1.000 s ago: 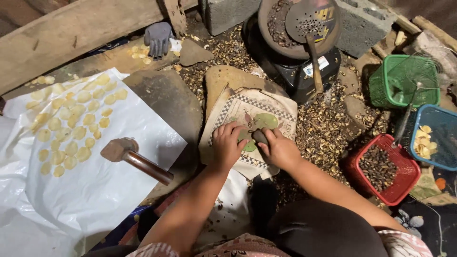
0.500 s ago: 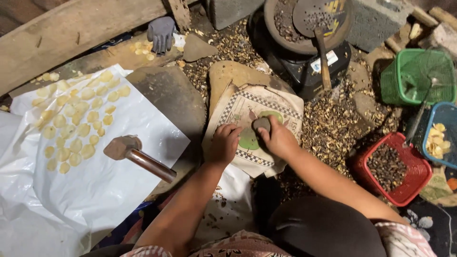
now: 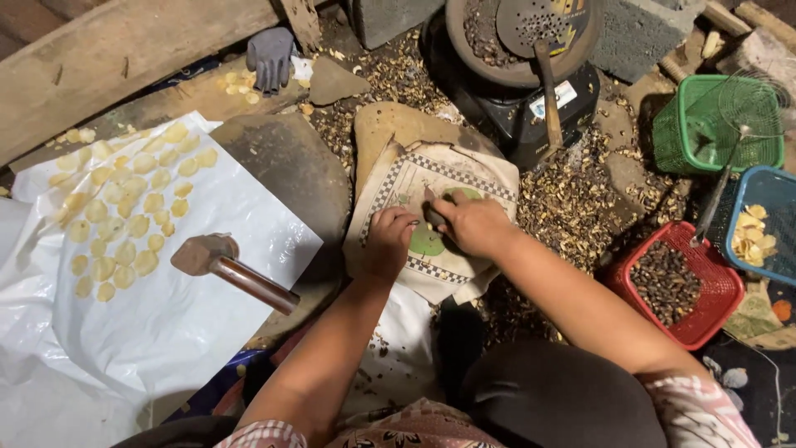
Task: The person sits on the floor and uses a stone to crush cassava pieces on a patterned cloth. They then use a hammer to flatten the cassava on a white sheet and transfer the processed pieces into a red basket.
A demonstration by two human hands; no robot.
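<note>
Stone: your right hand [image 3: 474, 224] grips a small dark stone [image 3: 434, 217], pressed on the patterned cloth [image 3: 431, 199] over a flat tan slab [image 3: 390, 133].
Left hand: your left hand [image 3: 390, 242] lies curled beside it, fingers down on the cloth, holding nothing.
Containers: red basket [image 3: 705, 319] holds dark nuts; blue basket [image 3: 783, 207] holds pale flakes; green basket [image 3: 680, 133] carries a wire skimmer [image 3: 750, 104]; dark round pan [image 3: 497, 70] holds dark bits under a perforated ladle [image 3: 539, 25].
Textures: glossy white plastic sheet [image 3: 166, 323] with flat yellow discs [image 3: 124, 216]; metal-handled hammer [image 3: 232, 270]; husks litter the ground.
Change: your hands stay on the cloth as before; your view has drifted slightly.
</note>
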